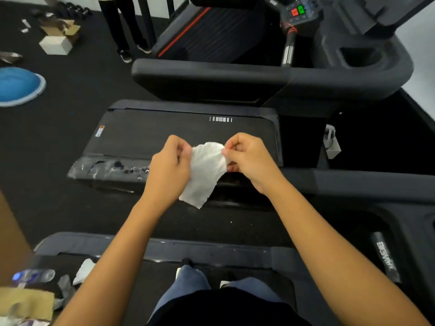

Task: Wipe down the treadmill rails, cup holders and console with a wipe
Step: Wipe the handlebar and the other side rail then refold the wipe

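Observation:
A white wipe (204, 172) hangs between my two hands over the dark floor and a treadmill deck. My left hand (170, 165) pinches its left edge and my right hand (249, 158) pinches its upper right corner. Beyond my hands, a black treadmill rail (211, 74) runs across the view. A cup holder (357, 56) sits at its right end. The console (300, 11) with a red and a green button is at the top right. Another rail (357, 182) runs along my right side.
A blue half-ball (18, 85) and white and cardboard boxes (56, 43) lie on the floor at left. A person's legs (124, 31) stand at the top. A water bottle (33, 276) and crumpled wipes (83, 271) lie at bottom left.

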Tool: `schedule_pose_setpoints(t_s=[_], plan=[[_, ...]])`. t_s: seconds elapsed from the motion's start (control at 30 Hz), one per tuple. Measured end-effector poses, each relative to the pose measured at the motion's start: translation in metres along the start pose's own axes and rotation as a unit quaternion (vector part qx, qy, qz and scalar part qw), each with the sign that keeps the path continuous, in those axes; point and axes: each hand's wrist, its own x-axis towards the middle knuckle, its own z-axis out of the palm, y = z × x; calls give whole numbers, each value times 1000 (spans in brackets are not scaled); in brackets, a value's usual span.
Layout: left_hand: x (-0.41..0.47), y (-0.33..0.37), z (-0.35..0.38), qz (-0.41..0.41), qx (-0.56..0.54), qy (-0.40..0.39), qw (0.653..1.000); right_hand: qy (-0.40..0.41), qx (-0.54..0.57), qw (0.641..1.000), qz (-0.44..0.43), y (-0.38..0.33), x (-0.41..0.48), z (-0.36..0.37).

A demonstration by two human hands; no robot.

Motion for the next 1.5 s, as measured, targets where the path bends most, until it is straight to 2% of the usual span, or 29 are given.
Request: schedule_pose_setpoints(t_s=[0.07, 0.1, 0.17, 0.23, 0.33, 0.47, 0.6, 0.7, 0.83, 0.87, 0.93, 1.03, 1.1, 1.2, 1.3, 1.37, 1.47, 1.5], plan=[[1, 1, 0, -7, 23, 1, 1000, -18, -38, 999, 14, 1, 1, -10], [3, 0, 3, -14, 53, 1, 998, -25, -98, 995, 13, 2, 2, -14], [4, -2, 14, -17, 168, 14, 986, -23, -241, 970, -14, 5, 3, -20], [-1, -5, 31, 16, 274, 27, 961, 15, -314, 948, -53, 8, 7, -23], [-10, -6, 59, 78, 315, -32, 945, 80, -324, 940, -74, 16, 16, -26], [-19, -4, 77, 104, 309, -59, 944, 91, -307, 947, -23, 28, 26, -24], [-18, -17, 66, 188, 297, -80, 933, 107, -339, 935, -3, 31, 30, -19], [-2, -62, 18, 157, 316, -19, 936, 101, -387, 916, 16, 31, 30, -22], [17, -99, -29, -33, 365, 21, 930, 33, -494, 868, 26, 29, 31, -2], [20, -91, -21, -42, 388, 13, 921, 13, -506, 862, 24, 28, 32, 7], [24, -59, 11, 26, 422, -19, 906, 3, -489, 872, 21, 25, 35, 23], [19, -26, 49, 145, 383, -86, 908, 57, -429, 901, 34, 21, 42, 30], [25, -37, 40, 146, 363, -114, 913, 83, -401, 911, 51, 26, 48, 20], [34, -88, -12, 149, 410, -91, 895, 76, -406, 908, 67, 32, 51, 4], [42, -133, -69, 21, 414, -41, 909, 58, -435, 896, 71, 29, 48, 7], [48, -132, -69, -4, 445, -13, 895, 37, -468, 880, 74, 25, 45, 17], [37, -91, -12, 98, 448, -25, 888, 9, -480, 875, 62, 16, 43, 38], [29, -76, 8, 125, 413, -39, 901, -9, -480, 876, 52, 13, 42, 49]])
